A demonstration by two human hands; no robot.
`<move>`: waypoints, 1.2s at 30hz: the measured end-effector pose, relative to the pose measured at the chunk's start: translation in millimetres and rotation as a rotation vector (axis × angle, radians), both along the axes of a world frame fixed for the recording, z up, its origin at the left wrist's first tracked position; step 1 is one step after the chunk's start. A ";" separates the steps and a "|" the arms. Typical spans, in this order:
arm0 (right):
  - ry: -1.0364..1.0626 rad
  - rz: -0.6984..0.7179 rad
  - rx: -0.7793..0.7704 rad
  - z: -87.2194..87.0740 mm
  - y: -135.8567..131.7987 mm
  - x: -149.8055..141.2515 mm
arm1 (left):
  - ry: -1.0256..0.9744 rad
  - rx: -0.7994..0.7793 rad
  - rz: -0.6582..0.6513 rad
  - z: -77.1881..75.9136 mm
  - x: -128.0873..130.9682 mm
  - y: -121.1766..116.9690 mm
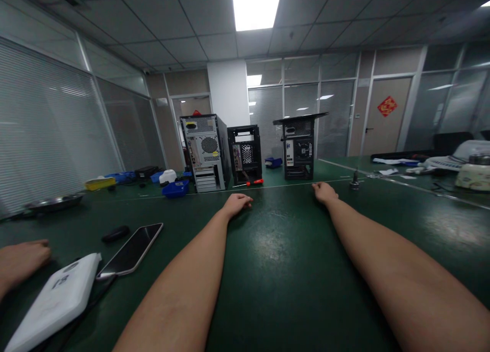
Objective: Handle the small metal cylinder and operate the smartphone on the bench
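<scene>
My left hand (236, 205) rests on the green table, loosely bent with its fingers a little apart and nothing seen in them. Just beyond it lies a screwdriver (255, 182) with a red handle, in front of a black open-framed computer case (245, 155). My right hand (324, 192) also lies on the table, fingers slightly bent and apart, holding nothing that I can see. Nearest to it stands another computer case (298, 150) with a dark flat panel (300, 119) on top. A larger grey-backed computer case (204, 153) stands at the left, its rear facing me.
Another person's hand (25, 260) is at the left edge, by a white device (57, 301) and a phone (132, 250). Blue trays (176, 189) and a metal dish (55, 203) sit farther back. A small metal object (355, 182) stands right of my right hand.
</scene>
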State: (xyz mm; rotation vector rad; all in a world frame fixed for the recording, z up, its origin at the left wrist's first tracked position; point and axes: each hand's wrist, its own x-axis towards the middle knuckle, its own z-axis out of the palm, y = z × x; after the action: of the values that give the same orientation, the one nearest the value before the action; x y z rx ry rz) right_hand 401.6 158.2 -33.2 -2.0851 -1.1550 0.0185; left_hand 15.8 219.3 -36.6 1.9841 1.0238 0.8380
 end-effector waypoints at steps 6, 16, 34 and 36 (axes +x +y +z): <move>-0.004 0.006 0.227 34.4 -13.0 29.6 | 0.015 0.005 0.016 -0.4 0.3 1.1; -0.055 0.139 0.346 104.4 -42.2 67.2 | 0.040 -0.013 0.027 -1.5 -0.5 3.0; -0.029 0.220 0.220 8.6 -44.1 59.8 | 0.077 -0.021 0.046 1.0 -1.4 -1.5; -0.048 0.207 0.213 8.2 -43.3 58.6 | 0.081 -0.024 0.048 0.8 -0.9 -1.0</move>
State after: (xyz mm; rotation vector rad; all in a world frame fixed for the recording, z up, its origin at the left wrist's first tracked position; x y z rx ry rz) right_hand 460.3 114.9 -25.0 -1.7827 -1.3369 -0.0548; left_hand 14.9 218.3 -35.8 1.9942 1.1267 0.7724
